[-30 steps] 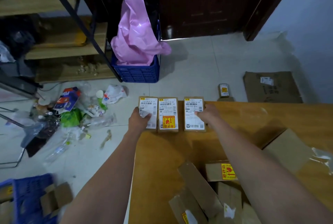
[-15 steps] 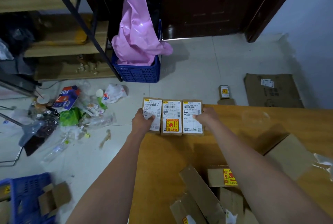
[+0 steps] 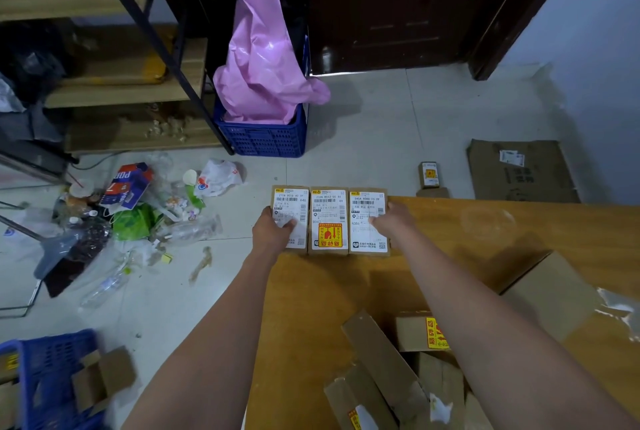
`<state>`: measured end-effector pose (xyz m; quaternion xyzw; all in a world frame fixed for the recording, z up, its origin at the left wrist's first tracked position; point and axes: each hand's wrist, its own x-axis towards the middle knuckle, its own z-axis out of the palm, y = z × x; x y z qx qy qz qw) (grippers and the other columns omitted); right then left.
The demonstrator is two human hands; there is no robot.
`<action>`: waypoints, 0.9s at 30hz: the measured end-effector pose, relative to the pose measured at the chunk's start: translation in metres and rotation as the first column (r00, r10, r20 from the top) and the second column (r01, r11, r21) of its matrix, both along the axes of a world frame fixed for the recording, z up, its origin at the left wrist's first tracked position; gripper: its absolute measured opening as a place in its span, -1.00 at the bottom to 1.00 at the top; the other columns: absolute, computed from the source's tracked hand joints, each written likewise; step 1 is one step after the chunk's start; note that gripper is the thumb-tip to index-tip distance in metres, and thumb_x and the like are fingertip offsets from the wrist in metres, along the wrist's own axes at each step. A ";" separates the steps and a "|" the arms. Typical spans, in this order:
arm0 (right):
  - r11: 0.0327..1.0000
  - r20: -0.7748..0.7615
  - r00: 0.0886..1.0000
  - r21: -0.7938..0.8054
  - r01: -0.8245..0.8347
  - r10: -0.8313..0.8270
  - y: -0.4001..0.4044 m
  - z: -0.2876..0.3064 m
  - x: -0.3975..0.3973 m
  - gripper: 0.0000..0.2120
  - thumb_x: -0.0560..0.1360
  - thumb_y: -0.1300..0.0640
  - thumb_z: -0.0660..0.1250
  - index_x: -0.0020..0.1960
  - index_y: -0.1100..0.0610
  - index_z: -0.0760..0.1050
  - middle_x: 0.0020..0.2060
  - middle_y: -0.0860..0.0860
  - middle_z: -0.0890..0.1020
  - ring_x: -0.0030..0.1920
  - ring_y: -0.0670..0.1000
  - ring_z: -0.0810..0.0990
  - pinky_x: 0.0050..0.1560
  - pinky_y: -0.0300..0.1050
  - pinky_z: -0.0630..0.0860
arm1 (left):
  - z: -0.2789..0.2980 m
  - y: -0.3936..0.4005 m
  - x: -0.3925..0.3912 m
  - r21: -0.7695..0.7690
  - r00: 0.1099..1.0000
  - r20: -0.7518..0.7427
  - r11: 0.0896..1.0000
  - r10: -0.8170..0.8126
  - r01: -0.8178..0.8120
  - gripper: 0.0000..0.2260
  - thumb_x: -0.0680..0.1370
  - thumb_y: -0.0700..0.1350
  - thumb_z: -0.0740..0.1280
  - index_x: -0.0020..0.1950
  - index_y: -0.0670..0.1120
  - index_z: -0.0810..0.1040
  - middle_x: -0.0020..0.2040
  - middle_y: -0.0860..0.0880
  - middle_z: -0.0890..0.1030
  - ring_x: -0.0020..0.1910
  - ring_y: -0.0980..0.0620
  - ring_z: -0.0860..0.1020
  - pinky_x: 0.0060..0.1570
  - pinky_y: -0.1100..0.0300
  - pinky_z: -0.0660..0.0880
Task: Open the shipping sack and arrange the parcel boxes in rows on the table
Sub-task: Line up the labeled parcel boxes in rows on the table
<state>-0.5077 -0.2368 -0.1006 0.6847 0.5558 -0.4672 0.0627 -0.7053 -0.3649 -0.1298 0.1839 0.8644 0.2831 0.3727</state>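
3 small parcel boxes sit side by side, touching, at the far left corner of the table (image 3: 450, 256), abt 12 o'clock in view: left box (image 3: 290, 208), middle box (image 3: 328, 220) w/ a yellow-red sticker, right box (image 3: 367, 222). Each has 1 white label on top; print too small to read.

2 hands. Left hand (image 3: 273, 234) is on the left box, fingers curled round its outer side, thumb on the label, so it grips that box. Right hand (image 3: 393, 222) does the same on the right box, fingers at its outer edge, thumb on the label. Middle box is touched by neither hand. Hands cover the boxes' outer edges.

At 5 o'clock, an opened carton (image 3: 398, 370) w/ flaps up; at least 1 more sticker box (image 3: 420, 332) inside it, rest hidden by the right forearm & frame edge, so no count. 1 plain carton (image 3: 550, 291) at 3 o'clock, w/ torn clear tape.

Floor: 1 small parcel (image 3: 428, 174) at 1 o'clock, 1 flat cardboard sheet (image 3: 519, 170) at 2 o'clock. 2 blue crates: far crate (image 3: 263, 139) at 11 o'clock holding a pink bag (image 3: 263, 59); near crate (image 3: 48, 377) at 7 o'clock, cut off. Litter pile (image 3: 131, 215) at 9 o'clock, items too jumbled to count.
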 end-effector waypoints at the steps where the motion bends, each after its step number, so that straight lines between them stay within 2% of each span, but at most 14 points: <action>1: 1.000 -0.002 1.000 0.003 -0.001 0.001 0.000 0.000 0.000 -0.67 0.55 0.14 0.37 0.30 0.11 0.46 0.26 0.05 0.59 0.20 0.10 0.60 -0.02 -0.09 0.55 | 0.000 0.001 0.000 -0.003 1.000 -0.004 1.000 -0.004 0.004 -0.63 0.56 -0.13 0.39 0.34 -0.14 0.41 0.30 -0.15 0.56 0.19 -0.19 0.60 0.00 0.01 0.60; 5: 1.000 -0.015 1.000 0.014 -0.019 0.019 -0.002 0.000 -0.002 -0.71 0.56 0.15 0.34 0.28 0.11 0.47 0.23 0.05 0.60 0.15 0.09 0.61 -0.07 -0.11 0.54 | -0.001 0.001 0.000 -0.004 1.000 -0.006 1.000 -0.006 0.006 -0.61 0.56 -0.12 0.40 0.34 -0.14 0.40 0.30 -0.15 0.56 0.18 -0.20 0.60 0.04 -0.04 0.62; 8: 1.000 -0.033 0.999 0.008 -0.020 0.021 -0.003 0.001 -0.002 -0.76 0.57 0.18 0.30 0.24 0.10 0.50 0.22 0.05 0.61 0.13 0.09 0.62 -0.03 -0.09 0.57 | -0.003 0.000 -0.001 0.003 1.000 0.009 1.000 -0.008 0.008 -0.59 0.55 -0.11 0.40 0.36 -0.12 0.39 0.30 -0.14 0.55 0.18 -0.19 0.60 0.05 -0.08 0.62; 11: 0.996 -0.113 0.993 -0.082 0.036 -0.045 -0.002 0.001 -0.004 -0.81 0.56 0.22 0.34 0.17 0.11 0.52 0.22 0.10 0.62 0.17 0.14 0.62 0.04 0.00 0.60 | -0.004 -0.003 -0.003 0.036 0.999 0.043 0.999 0.006 -0.008 -0.51 0.53 -0.10 0.43 0.40 -0.09 0.33 0.32 -0.10 0.54 0.18 -0.16 0.60 0.08 -0.07 0.61; 13: 0.995 -0.142 0.990 -0.096 0.007 -0.021 -0.004 -0.001 -0.005 -0.73 0.52 0.18 0.42 0.21 0.12 0.54 0.22 0.08 0.62 0.19 0.14 0.62 0.10 0.02 0.59 | -0.005 -0.005 -0.004 0.037 0.999 0.042 0.999 0.002 -0.003 -0.43 0.50 -0.06 0.46 0.43 -0.09 0.30 0.33 -0.09 0.53 0.19 -0.14 0.59 0.10 -0.05 0.60; 16: 0.999 -0.108 0.993 -0.023 -0.047 0.044 -0.008 -0.006 -0.006 -0.66 0.46 0.14 0.49 0.22 0.10 0.55 0.21 0.06 0.63 0.19 0.11 0.62 0.16 0.07 0.58 | -0.006 -0.005 -0.004 0.022 0.999 0.032 1.000 -0.007 0.006 -0.41 0.49 -0.04 0.48 0.42 -0.09 0.29 0.33 -0.10 0.53 0.18 -0.14 0.60 0.10 -0.04 0.60; 20: 1.000 -0.110 0.994 -0.016 0.009 -0.011 -0.009 -0.010 -0.006 -0.64 0.45 0.15 0.51 0.21 0.11 0.56 0.20 0.07 0.64 0.18 0.11 0.63 0.15 0.06 0.59 | -0.006 -0.003 -0.006 0.013 0.999 0.039 1.000 -0.017 0.017 -0.42 0.50 -0.04 0.47 0.42 -0.10 0.28 0.33 -0.10 0.54 0.18 -0.14 0.60 0.08 -0.02 0.60; 27: 1.000 -0.067 0.998 0.016 -0.009 0.010 -0.011 -0.013 -0.007 -0.63 0.45 0.10 0.50 0.23 0.09 0.55 0.20 0.04 0.64 0.16 0.10 0.63 0.10 0.04 0.60 | -0.011 -0.004 -0.005 -0.007 0.999 0.005 0.999 -0.041 0.041 -0.40 0.51 -0.01 0.44 0.45 -0.10 0.24 0.34 -0.10 0.52 0.19 -0.16 0.59 0.10 -0.07 0.59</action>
